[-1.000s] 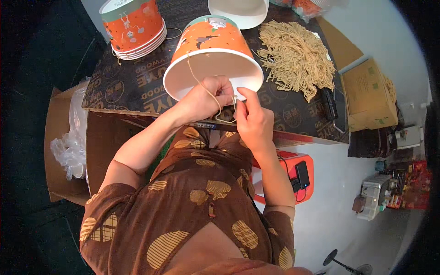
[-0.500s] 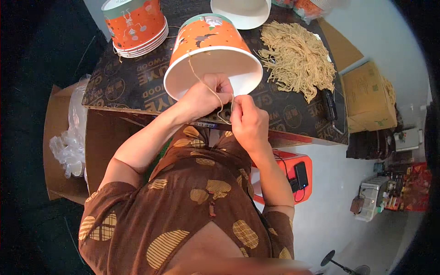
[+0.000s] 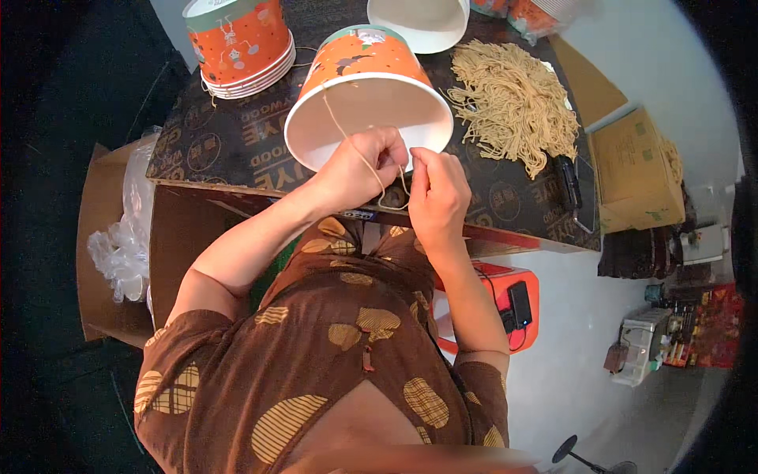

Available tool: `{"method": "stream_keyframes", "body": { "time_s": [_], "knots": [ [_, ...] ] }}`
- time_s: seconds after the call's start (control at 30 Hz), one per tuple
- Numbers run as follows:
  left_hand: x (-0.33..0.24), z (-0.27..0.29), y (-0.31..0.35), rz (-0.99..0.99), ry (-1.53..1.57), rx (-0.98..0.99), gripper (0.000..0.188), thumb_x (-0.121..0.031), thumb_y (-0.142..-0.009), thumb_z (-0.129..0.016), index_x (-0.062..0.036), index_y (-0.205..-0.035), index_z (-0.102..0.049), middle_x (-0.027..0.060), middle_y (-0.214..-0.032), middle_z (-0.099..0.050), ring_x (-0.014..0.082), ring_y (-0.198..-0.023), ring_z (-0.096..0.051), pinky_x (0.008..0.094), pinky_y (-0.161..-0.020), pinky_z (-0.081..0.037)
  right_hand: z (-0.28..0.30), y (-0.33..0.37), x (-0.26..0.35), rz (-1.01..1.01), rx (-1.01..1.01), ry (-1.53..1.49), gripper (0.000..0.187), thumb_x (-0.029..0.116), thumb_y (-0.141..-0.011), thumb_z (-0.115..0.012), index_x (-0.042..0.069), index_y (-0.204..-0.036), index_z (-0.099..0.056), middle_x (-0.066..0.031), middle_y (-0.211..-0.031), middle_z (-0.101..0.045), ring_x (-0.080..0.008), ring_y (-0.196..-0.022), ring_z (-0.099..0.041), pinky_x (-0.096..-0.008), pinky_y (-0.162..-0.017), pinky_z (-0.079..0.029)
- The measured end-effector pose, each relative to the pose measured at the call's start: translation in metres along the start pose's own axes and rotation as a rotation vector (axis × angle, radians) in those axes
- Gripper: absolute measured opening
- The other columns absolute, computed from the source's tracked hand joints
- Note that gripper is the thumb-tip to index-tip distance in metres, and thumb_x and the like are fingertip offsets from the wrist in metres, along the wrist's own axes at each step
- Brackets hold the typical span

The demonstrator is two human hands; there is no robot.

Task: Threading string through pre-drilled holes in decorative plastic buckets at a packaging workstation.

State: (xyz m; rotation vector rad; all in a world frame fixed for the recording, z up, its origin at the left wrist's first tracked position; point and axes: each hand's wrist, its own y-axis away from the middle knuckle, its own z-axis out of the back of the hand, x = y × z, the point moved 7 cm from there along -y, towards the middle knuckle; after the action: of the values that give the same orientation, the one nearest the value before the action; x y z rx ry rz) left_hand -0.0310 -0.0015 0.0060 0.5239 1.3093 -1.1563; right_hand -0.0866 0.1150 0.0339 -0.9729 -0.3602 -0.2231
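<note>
An orange paper bucket point(image 3: 365, 69) with a green band and Halloween-like pictures lies tilted on the dark table, its white open mouth toward me. A thin beige cord point(image 3: 341, 126) comes from the bucket's side near the rim, passes over my left hand and hangs in a loop below the fingers. My left hand point(image 3: 359, 170) is closed in a pinch on the cord in front of the mouth. Beside it, my right hand point(image 3: 439, 189) is closed too, fingertips pinched close to the left's, with the cord running against it. The cord's end is hidden.
Stacked orange buckets point(image 3: 241, 47) stand at the far left, a white container point(image 3: 418, 24) behind. A heap of beige cords point(image 3: 513, 103) lies right, near a black-handled tool point(image 3: 567, 182). Cardboard boxes point(image 3: 636, 170) flank the table point(image 3: 213, 170); a red stool point(image 3: 517, 304) holds a phone.
My right hand has drawn slightly away to the right and up, leaving a small gap between the hands. My left hand has turned a little, still at the cord. The bucket stays in place.
</note>
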Motion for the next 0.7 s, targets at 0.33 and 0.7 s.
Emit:
{"method": "stream_keyframes", "body": {
  "time_s": [0.33,0.7],
  "knots": [
    [-0.037,-0.006,0.015,-0.486,-0.577,-0.186,0.016,0.004,-0.077,-0.061,0.0004,-0.09,-0.053,0.0192,-0.082,-0.056,0.0385,-0.071,-0.059,0.0448,-0.058,-0.048,-0.004,0.005,-0.001,-0.033,-0.023,0.009,0.02,-0.006,-0.08,-0.062,0.002,-0.098,-0.061,-0.0128,-0.079,-0.057,-0.0316,-0.075,-0.056,-0.0419,-0.067,-0.045],
    [-0.026,-0.013,0.012,-0.371,-0.7,0.158,0.015,-0.004,-0.084,-0.054,0.0028,-0.095,-0.045,0.0221,-0.084,-0.057,0.0411,-0.073,-0.062,0.0456,-0.061,-0.051,-0.004,0.005,-0.01,-0.168,0.137,-0.054,0.025,0.0,-0.081,-0.062,0.004,-0.105,-0.064,-0.0163,-0.084,-0.059,-0.0355,-0.08,-0.055,-0.0454,-0.072,-0.046]
  ]
}}
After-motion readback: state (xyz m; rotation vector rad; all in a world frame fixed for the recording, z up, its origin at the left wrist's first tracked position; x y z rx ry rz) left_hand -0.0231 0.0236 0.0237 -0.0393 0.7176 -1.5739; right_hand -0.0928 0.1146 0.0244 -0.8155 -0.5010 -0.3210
